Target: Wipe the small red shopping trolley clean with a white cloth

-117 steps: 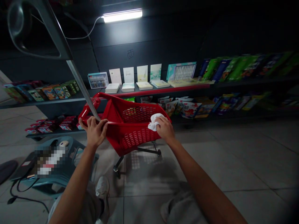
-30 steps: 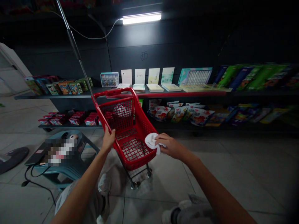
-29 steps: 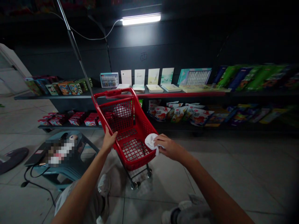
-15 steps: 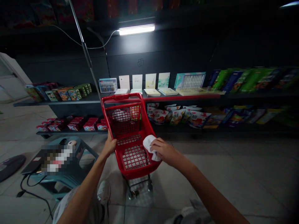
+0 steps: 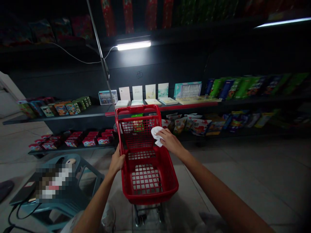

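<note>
A small red shopping cart point(image 5: 150, 197) stands on the floor in front of me, its basket facing me and its handle toward the shelves. Gripping the basket's left side rim is my left hand point(image 5: 117, 161), its thumb over the edge. My right hand point(image 5: 170, 141) holds a crumpled white cloth point(image 5: 157, 135) against the right side rim, near the handle end. Part of the cloth is hidden under the fingers. A thin metal pole point(image 5: 97, 38) rises at the cart's left handle corner.
Behind the cart, a dark shelf holds notebooks point(image 5: 150, 93), boxed pen sets point(image 5: 188, 90) and snack bags point(image 5: 201, 125). Small red boxes point(image 5: 74, 138) sit on the bottom level. A blue-green stool point(image 5: 70, 207) carrying a black device and cables stands at my left. A tube light point(image 5: 134, 45) hangs above.
My right hand has slid the cloth along the right rim, away from me toward the handle. My left hand keeps its grip on the left rim. The camera view has shifted.
</note>
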Tool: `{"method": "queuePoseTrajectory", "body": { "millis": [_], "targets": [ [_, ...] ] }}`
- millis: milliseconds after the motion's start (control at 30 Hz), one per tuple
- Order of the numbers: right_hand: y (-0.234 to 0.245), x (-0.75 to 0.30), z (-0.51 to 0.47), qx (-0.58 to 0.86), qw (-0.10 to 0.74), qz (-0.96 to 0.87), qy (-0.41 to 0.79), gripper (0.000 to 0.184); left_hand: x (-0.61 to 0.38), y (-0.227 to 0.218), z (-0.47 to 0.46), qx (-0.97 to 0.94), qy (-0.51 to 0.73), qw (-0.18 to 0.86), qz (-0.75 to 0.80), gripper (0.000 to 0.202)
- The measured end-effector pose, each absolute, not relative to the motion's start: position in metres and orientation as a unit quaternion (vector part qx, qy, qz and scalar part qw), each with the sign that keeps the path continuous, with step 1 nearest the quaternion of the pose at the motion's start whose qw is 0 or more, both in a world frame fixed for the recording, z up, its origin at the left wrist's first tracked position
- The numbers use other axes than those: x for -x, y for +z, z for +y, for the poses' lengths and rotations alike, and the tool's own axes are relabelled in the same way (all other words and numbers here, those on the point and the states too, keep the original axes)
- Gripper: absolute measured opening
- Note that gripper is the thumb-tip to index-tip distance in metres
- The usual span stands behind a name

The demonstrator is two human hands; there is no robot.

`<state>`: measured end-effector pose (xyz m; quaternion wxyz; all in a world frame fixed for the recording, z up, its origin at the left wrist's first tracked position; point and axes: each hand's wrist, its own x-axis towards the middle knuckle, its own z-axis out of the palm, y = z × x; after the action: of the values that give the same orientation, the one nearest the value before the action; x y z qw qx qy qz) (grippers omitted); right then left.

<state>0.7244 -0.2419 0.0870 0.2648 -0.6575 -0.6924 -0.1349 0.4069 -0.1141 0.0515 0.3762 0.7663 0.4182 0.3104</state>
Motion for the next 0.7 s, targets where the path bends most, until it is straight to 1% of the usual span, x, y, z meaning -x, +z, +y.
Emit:
{"method": "queuePoseTrajectory", "body": {
  "millis": [133,200,333,467,533,600,700],
  "targets": [
    [0.098,-0.748,-0.206,0.696,0.257,-0.653,-0.156,0.043,-0.41,0.052,-0.118,-0.765,0.282,0.399,0.419,0.085],
    [0.101,-0.75,-0.188,0.698,0.284,-0.639,-0.152,0.043,-0.413,0.053,-0.121,-0.765,0.277,0.401,0.421,0.085],
    [0.111,-0.719,-0.145,0.667,0.37,-0.629,-0.152,0.044,-0.418,0.055,-0.13,-0.765,0.285,0.402,0.415,0.085],
    [0.117,-0.671,-0.094,0.66,0.385,-0.623,-0.168,0.044,-0.42,0.053,-0.141,-0.759,0.291,0.409,0.415,0.087],
    [0.104,-0.653,-0.072,0.677,0.378,-0.609,-0.166,0.045,-0.421,0.052,-0.146,-0.754,0.28,0.416,0.424,0.089],
    [0.075,-0.64,-0.058,0.703,0.364,-0.595,-0.143,0.048,-0.421,0.052,-0.149,-0.756,0.274,0.42,0.421,0.09],
    [0.018,-0.626,-0.056,0.737,0.328,-0.588,-0.05,0.051,-0.421,0.052,-0.151,-0.761,0.283,0.42,0.405,0.091]
  ]
}}
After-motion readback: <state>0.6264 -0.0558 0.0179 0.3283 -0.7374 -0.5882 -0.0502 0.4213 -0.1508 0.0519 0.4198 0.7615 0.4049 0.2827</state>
